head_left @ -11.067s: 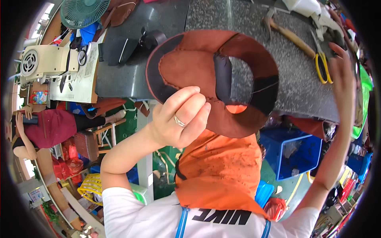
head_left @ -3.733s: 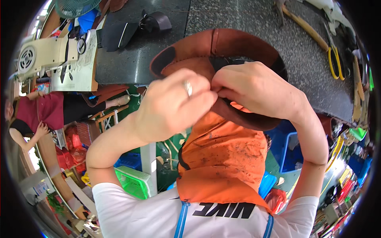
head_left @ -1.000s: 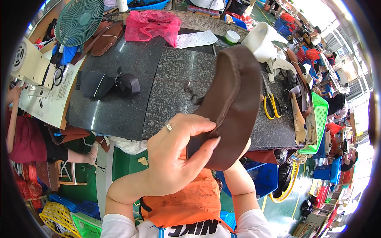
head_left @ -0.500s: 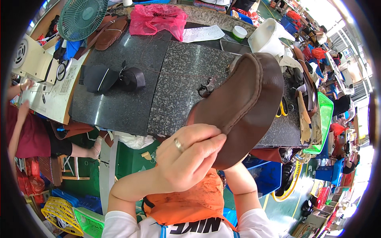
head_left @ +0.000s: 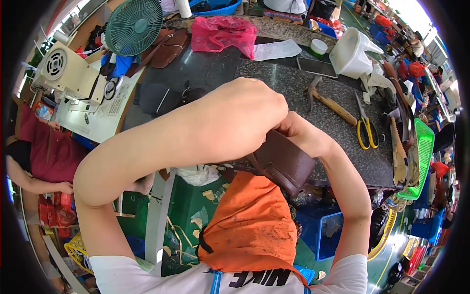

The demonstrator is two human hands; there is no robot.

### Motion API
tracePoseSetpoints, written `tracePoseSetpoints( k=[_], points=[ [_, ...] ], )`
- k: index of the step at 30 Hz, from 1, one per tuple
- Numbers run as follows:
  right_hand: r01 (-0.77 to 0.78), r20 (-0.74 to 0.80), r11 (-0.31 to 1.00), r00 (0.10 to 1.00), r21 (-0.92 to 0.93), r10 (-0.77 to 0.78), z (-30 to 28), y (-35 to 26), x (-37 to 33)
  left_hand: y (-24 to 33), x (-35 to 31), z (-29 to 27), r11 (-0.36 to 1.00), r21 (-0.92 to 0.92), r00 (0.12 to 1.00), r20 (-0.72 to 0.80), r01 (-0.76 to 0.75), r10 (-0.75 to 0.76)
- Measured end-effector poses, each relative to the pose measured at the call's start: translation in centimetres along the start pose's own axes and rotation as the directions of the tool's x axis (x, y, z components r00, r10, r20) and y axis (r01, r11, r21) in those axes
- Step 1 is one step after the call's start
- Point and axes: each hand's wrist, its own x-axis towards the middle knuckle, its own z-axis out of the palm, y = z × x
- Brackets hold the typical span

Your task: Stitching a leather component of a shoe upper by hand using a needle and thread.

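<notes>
A brown leather shoe upper (head_left: 286,161) is between my hands, over the near edge of the stone-topped bench (head_left: 274,76). My left hand (head_left: 249,110) reaches across from the left, its back up and its fingers curled down onto the leather. On the right, my right hand (head_left: 303,132) grips the upper from the other side with bent fingers. Most fingertips are hidden behind the hands and the leather. Beyond my right hand lie a wooden-handled hammer (head_left: 335,107) and yellow-handled scissors (head_left: 366,130). Dark shoe parts (head_left: 156,99) sit beyond my left forearm.
A pink plastic bag (head_left: 223,34), a paper sheet (head_left: 278,49), a dark flat tablet-like slab (head_left: 317,67) and a white jug (head_left: 353,53) lie along the back. Left stands a sewing machine (head_left: 68,71) beside a person in maroon (head_left: 51,134). A blue bin (head_left: 320,228) is below right.
The shoe upper has come down and nearer my body and been turned. My left hand has moved up and over it. The hammer and scissors are now in plain sight.
</notes>
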Motion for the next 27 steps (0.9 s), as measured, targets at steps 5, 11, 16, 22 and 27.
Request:
tracePoseSetpoints(
  k=[5, 11, 16, 22, 27],
  points=[
    [-0.092, -0.100, 0.996, 0.991, 0.016, 0.093, -0.4, 0.1, 0.3, -1.4, -0.3, -0.3, 0.957, -0.211, 0.978, 0.117, 0.197, -0.175],
    [-0.187, -0.057, 0.981, 0.980, 0.056, 0.190, -0.3, -0.9, 0.3, -1.2, 0.4, 0.0, 0.855, -0.439, 0.959, 0.190, 0.275, -0.211],
    [-0.084, -0.026, 0.984, 0.996, -0.154, 0.081, -4.6, -1.6, -0.4, -2.9, -0.8, -0.8, 0.798, -0.489, 0.934, 0.128, 0.351, -0.332],
    [-0.225, -0.478, 0.720, 0.862, -0.656, -0.167, -11.3, -4.4, -1.9, -4.4, -2.8, 3.2, 0.671, -0.620, 0.864, 0.023, 0.407, -0.504],
    [-0.449, -0.137, -0.082, 0.434, -0.890, -0.890, -1.8, -2.3, -0.9, -5.8, -5.6, 10.6, 0.143, -0.921, 0.640, 0.134, 0.361, -0.756]
  ],
)
